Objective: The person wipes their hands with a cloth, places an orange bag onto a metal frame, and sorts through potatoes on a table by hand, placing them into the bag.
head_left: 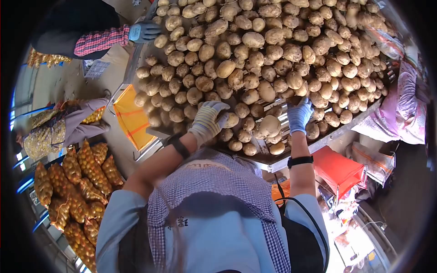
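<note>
My left hand [208,119], in a striped pale glove, is at the near side of a metal sorting table [269,165]. Its fingers curl against a small potato [231,120]. Farther right, my right hand [300,116] wears a blue glove and reaches in among the potatoes [296,80], fingers extended and slightly apart, with nothing visible in it. Slats [284,119] of the table show between the two hands. A larger pale potato [270,126] lies there, with several smaller ones around it.
A co-worker's gloved hand [144,32] rests at the table's far left edge. Another person [405,102] in patterned clothing stands at the right. A yellow sack [129,116] hangs at the left corner, a red one [339,170] at the right. Filled net bags [79,186] are piled at left.
</note>
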Tool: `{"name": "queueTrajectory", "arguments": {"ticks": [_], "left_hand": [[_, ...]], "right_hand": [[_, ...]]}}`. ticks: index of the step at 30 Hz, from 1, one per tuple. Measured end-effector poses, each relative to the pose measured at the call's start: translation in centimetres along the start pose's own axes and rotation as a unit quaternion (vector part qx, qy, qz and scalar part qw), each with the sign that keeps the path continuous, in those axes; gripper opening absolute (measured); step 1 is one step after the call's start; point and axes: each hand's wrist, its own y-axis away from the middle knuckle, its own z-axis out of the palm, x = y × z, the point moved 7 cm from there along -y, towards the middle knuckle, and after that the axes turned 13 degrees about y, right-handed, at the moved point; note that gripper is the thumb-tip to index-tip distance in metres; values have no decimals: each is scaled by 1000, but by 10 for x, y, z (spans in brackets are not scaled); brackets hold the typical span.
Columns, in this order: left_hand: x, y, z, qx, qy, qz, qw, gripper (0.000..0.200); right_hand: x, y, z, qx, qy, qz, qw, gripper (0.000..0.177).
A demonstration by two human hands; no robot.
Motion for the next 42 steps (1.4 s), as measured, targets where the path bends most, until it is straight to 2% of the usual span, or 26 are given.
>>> {"name": "queueTrajectory", "arguments": {"ticks": [1,3,5,7,8,9,10,11,12,14,16,17,19,21,23,24,26,29,30,32,35,36,38,40,41,42], "left_hand": [[-11,-1,6,1,-5,-3,1000,22],[-50,6,13,74,211,-113,968,20],[-60,8,15,85,321,-165,929,22],[-56,13,18,81,469,-299,827,30],[-44,14,19,61,554,-336,759,40],[-35,12,14,60,551,-340,760,40],[-19,16,29,6,673,-394,626,44],[4,20,40,-47,770,-431,468,48],[18,19,42,-59,783,-432,444,52],[9,26,49,-59,773,-426,467,50],[-13,44,51,-3,733,-455,506,42],[-18,50,48,1,734,-455,505,42],[-38,70,35,37,657,-497,565,33],[-50,88,24,25,681,-488,546,27],[-57,91,5,14,654,-409,636,29],[-47,95,-4,78,675,-451,579,36],[-59,107,-9,91,699,-447,550,37],[-55,115,-10,47,767,-415,488,44],[-44,113,-11,-12,803,-382,457,48],[-28,108,-9,-40,836,-339,431,53],[-4,93,-24,-75,852,-286,433,59],[0,91,-29,-83,839,-279,459,62],[-4,89,-39,-59,838,-272,470,60],[-9,89,-57,-2,837,-275,473,55],[-10,88,-64,-4,836,-269,477,55],[-10,89,-72,-4,839,-261,477,55]], "right_hand": [[9,-5,20,-2,-4,-3,1000,69],[8,-10,37,-42,-320,-102,941,63],[9,20,24,-219,-725,53,650,36],[-4,47,-22,-251,-811,52,525,35],[-13,57,-25,-244,-760,13,603,36],[-24,67,-30,-234,-701,-27,674,37],[-38,83,-38,-238,-537,-107,802,38],[-63,100,-67,-274,-545,-194,768,35],[-73,101,-85,-231,-487,-243,806,35],[-86,93,-90,-190,-425,-296,834,36],[-95,67,-62,-148,-116,-306,933,33],[-107,62,-56,-149,-116,-310,932,33],[-129,76,-26,-243,129,-406,872,46],[-137,83,-23,-222,125,-434,864,44],[-138,81,-28,-197,125,-459,857,42],[-132,77,-37,-218,27,-439,872,36],[-110,64,-34,-305,-245,-346,853,32],[-81,67,-48,-449,-567,-140,676,49],[-82,76,-61,-447,-564,-142,680,49],[-101,106,-86,-502,-741,-6,445,53],[-131,143,-93,-543,-782,12,306,42],[-133,153,-69,-534,-779,56,324,35],[-155,173,-78,-481,-701,-161,502,37],[-180,204,-99,-545,-665,-130,494,48],[-192,222,-105,-605,-687,-28,402,55],[-201,229,-106,-608,-694,-54,382,64]]}}
